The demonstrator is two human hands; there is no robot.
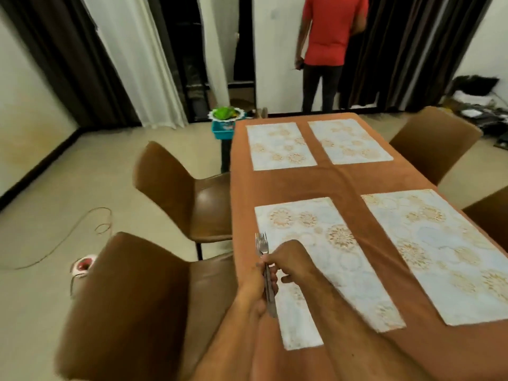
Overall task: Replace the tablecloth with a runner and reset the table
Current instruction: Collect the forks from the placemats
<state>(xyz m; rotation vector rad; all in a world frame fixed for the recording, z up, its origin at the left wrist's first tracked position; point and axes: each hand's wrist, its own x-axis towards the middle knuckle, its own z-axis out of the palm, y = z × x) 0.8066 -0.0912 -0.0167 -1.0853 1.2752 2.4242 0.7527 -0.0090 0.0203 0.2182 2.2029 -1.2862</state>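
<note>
Holding forks (264, 259) in curled fingers of both hands, left hand (254, 287), right hand (288, 259), above placemat (338, 259), no readable writing.

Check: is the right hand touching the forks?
Touching. The head view shows the right hand's fingers pinching the forks just below the tines.
</note>
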